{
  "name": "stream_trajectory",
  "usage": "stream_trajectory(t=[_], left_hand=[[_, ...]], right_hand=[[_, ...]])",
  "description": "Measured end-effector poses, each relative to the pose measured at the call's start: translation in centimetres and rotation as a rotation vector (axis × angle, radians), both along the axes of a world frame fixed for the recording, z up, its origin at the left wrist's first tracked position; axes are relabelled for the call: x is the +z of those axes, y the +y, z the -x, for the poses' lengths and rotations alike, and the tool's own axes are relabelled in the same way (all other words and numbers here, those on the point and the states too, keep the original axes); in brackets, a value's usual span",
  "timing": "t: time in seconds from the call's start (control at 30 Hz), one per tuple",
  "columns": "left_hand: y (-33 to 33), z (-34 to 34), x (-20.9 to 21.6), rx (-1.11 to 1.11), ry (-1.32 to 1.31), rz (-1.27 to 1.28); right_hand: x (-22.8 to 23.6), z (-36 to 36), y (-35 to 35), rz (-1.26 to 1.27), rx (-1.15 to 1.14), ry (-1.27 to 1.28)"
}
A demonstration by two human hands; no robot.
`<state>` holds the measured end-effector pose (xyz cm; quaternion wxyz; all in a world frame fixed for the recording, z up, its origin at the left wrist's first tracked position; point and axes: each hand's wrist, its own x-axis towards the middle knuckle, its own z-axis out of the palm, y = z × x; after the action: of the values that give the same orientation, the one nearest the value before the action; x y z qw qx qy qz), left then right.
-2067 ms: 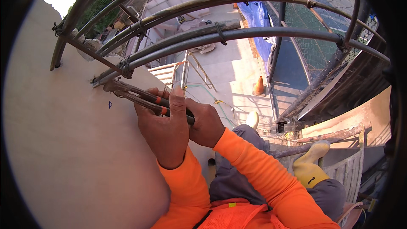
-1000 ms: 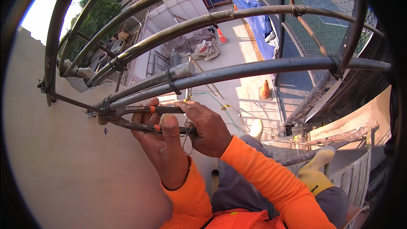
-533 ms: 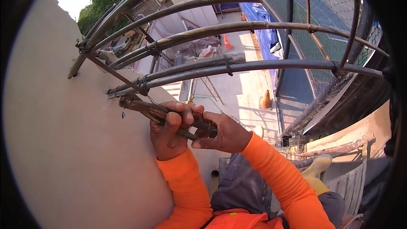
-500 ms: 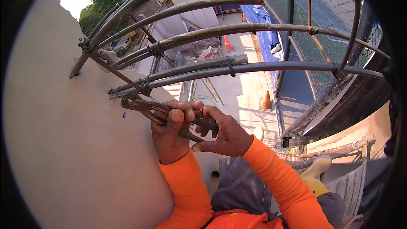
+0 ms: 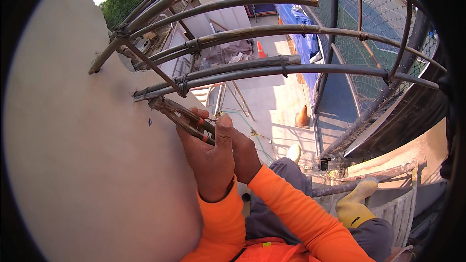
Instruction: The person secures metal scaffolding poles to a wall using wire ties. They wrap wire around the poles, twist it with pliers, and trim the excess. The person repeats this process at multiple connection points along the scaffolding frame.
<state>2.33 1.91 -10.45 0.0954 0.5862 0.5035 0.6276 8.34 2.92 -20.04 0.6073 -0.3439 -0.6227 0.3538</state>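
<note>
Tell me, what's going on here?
Someone in orange sleeves has a pair of dark, orange-banded pincers in hand. The left grip holds them, thumb raised; the right grip sits close behind, its fingers hidden, so I can't tell what it holds. The working end of the pincers is just below the spot where steel bars are bound with wire, beside a pale wall. Whether it touches the bars isn't clear.

Pincers (image 5: 187,113) in L hand (image 5: 208,160), nr bars (image 5: 320,68), cone (image 5: 303,116) to R.
</note>
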Motion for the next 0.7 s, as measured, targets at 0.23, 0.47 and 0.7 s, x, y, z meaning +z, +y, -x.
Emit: stream_trajectory(t=[0.23, 0.47, 0.7], left_hand=[[-1.2, 1.6, 1.8, -0.07, -0.226, 0.148], [0.2, 0.0, 1.4, -0.118, -0.462, 0.035], [0.3, -0.4, 1.6, -0.01, -0.362, 0.084]], right_hand=[[2.7, -4.8, 1.8, 0.402, 0.874, 0.131], [3.3, -4.6, -0.5, 0.197, 0.104, -0.248], [1.4, 0.8, -0.7, -0.176, -0.774, -0.374]])
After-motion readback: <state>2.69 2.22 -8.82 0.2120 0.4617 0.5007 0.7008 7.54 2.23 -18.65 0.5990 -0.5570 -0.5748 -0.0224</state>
